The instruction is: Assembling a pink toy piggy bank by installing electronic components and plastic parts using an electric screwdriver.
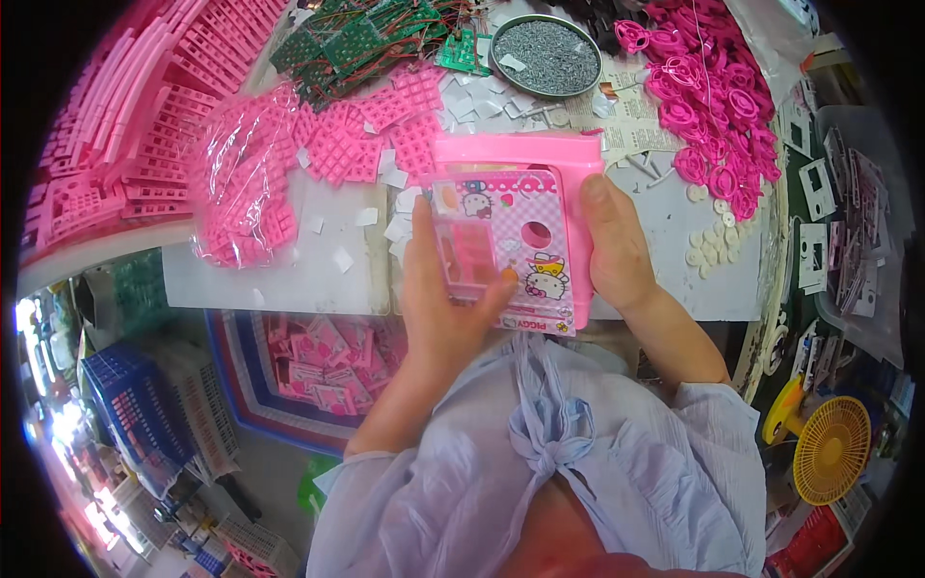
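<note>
Head view: you hold a pink toy box [525, 217] up off the white table [318, 275], near its front edge, in front of your chest. Your left hand [445, 299] wraps the box's lower left side, thumb laid across the sticker panel [511, 246], fingers closed on it; likely that pins the printed face flat. Your right hand [612, 241] clamps the right edge, thumb on top near the upper corner, fingers hidden behind, so the box is braced from both sides and tilted toward you. A round hole shows in the panel just left of your right thumb. Beyond the box, loose pink grid pieces [376, 130] and small white squares lie spread, near its top edge. A clear bag of pink grids [241, 183] sits left, well apart from your left hand. Pink strips [125, 106] stack along the far left rim. Green circuit boards [356, 43] and a round tray of grey bits [546, 56] sit at the back. Pink rings [703, 106] pile at the right, near your right hand's far side. Bare table shows left of the box and right of your right wrist; that is the open room. A yellow fan [829, 448] stands low right, off the table.
</note>
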### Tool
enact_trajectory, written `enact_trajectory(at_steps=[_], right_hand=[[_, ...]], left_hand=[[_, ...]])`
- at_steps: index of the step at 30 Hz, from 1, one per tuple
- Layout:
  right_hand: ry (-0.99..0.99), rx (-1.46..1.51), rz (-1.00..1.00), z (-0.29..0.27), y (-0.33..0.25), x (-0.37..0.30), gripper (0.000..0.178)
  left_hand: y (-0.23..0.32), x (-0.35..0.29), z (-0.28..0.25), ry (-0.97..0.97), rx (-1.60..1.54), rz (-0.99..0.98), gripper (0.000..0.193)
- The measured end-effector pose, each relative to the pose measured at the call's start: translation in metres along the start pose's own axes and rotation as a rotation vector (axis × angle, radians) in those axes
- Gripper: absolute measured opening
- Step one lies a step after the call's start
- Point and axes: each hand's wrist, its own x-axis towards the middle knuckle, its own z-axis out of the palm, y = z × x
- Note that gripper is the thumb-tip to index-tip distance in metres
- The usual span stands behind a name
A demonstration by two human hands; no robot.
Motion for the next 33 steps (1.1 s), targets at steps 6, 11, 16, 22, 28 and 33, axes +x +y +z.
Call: enact_trajectory(at_steps=[6, 11, 16, 22, 28, 33], right_hand=[[-0.041, 0.002, 0.038, 0.004, -0.012, 0.004, 0.039], [-0.201, 0.044, 0.182, -0.018, -0.012, 0.013, 0.032], [-0.157, 0.392, 0.34, -0.021, -0.007, 0.018, 0.039], [-0.255, 0.075, 0.322, -0.041, 0.009, -0.018, 0.07], [-0.203, 0.198, 0.201, -0.039, 0.006, -0.029, 0.071], [-0.097, 0.177, 0.016, -0.022, 0.016, -0.035, 0.068]], left_hand=[[-0.003, -0.001, 0.006, -0.025, 0.047, 0.01, 0.109], [0.009, 0.005, -0.002, -0.053, 0.211, 0.069, 0.096], [-0.005, 0.031, -0.008, 0.023, -0.631, -0.324, 0.04], [-0.002, 0.041, -0.001, 0.193, -0.463, -0.127, 0.02], [0.002, 0.05, -0.011, 0.103, -0.411, -0.103, 0.027], [0.005, 0.047, -0.005, 0.162, -0.382, -0.045, 0.029]])
